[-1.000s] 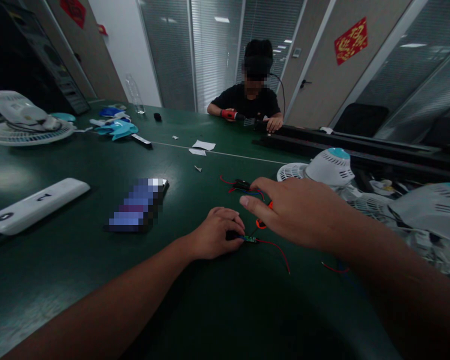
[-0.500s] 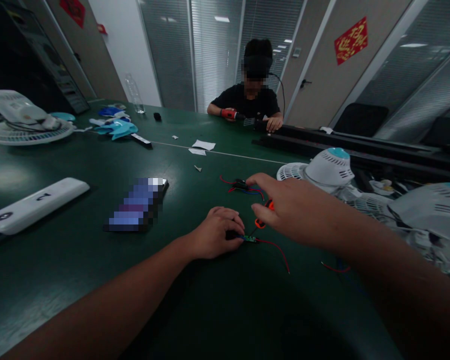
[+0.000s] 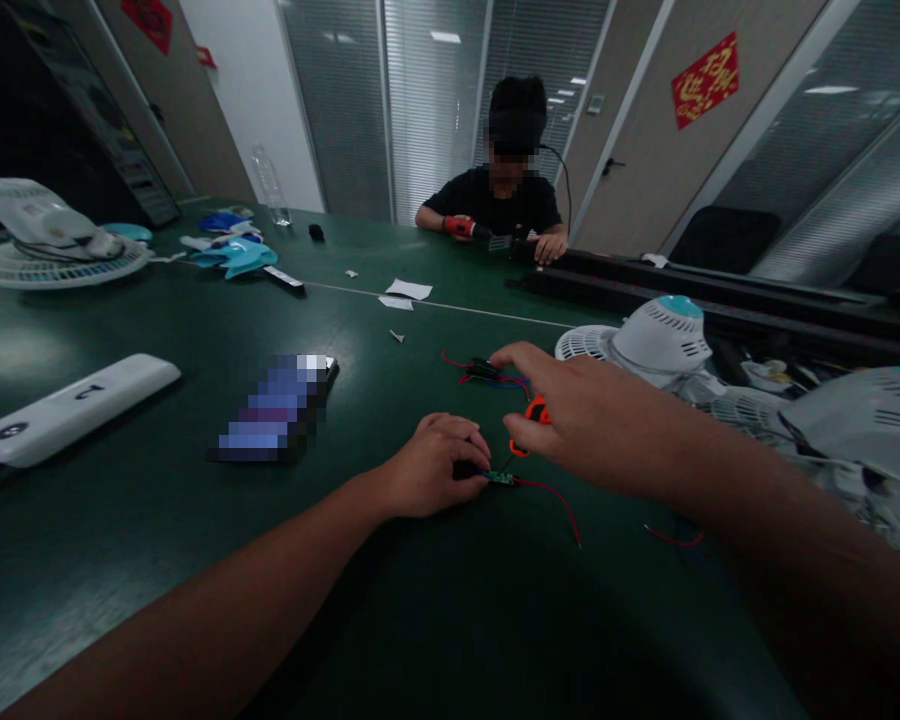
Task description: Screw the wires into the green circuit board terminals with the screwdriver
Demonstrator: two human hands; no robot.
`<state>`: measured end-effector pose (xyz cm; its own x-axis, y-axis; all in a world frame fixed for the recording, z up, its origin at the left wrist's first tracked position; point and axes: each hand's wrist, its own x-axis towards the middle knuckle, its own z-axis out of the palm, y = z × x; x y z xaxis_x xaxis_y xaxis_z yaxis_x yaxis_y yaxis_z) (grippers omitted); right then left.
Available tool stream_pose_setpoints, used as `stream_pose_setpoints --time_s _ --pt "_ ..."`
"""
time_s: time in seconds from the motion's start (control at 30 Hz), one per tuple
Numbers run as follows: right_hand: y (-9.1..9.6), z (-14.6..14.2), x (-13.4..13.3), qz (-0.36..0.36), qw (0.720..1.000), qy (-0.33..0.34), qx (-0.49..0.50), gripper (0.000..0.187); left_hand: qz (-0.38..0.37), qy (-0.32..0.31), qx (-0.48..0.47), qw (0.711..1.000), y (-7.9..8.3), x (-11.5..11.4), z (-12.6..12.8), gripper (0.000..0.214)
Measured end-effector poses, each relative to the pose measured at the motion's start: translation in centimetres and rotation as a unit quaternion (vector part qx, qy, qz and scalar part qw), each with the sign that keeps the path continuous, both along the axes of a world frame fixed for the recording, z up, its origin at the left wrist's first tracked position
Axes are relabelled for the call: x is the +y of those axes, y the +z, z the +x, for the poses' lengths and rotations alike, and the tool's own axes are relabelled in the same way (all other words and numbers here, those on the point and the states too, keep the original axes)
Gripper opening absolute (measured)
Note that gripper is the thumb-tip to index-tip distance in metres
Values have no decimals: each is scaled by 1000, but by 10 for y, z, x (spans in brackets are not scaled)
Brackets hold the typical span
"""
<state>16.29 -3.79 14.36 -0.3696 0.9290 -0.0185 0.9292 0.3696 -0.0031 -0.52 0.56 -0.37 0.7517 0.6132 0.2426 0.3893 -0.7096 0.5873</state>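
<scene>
The dark green desk fills the view, with a second person seated at its far edge at 12 o'clock, both of that person's hands on work of their own. At 3 o'clock lie white fan housings and grilles, pushed aside but within reach of the right arm. At 10 o'clock sits another fan grille, well apart. A long white panel lies at 9 o'clock, and a phone rests flat between it and the hands. The left hand is planted on the desk near the centre with its fingers curled together. The tips bear down on the left end of a small green circuit board - likely to keep the light board from sliding. The right hand hovers at 1 o'clock from the left. Its forefinger stretches toward a black component with red and blue leads, close to touching it, while the other fingers hang loosely bent. An orange-handled tool shows just under that palm - whether the fingers grip it or it merely lies there I cannot tell. A thin red wire trails from the board toward 4 o'clock.
</scene>
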Motion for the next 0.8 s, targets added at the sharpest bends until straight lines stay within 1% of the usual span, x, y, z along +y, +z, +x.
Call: stream_pose_setpoints --time_s 0.57,0.67,0.8 --pt "-1 1 0 -7 1000 4 7 56 7 -1 9 1000 1 -1 0 13" --pt "0 0 -1 1 1000 -12 -7 57 10 0 13 1000 0 -1 -1 12" --pt "2 -3 -2 16 998 -49 -34 59 11 -5 5 1000 -1 0 -1 12"
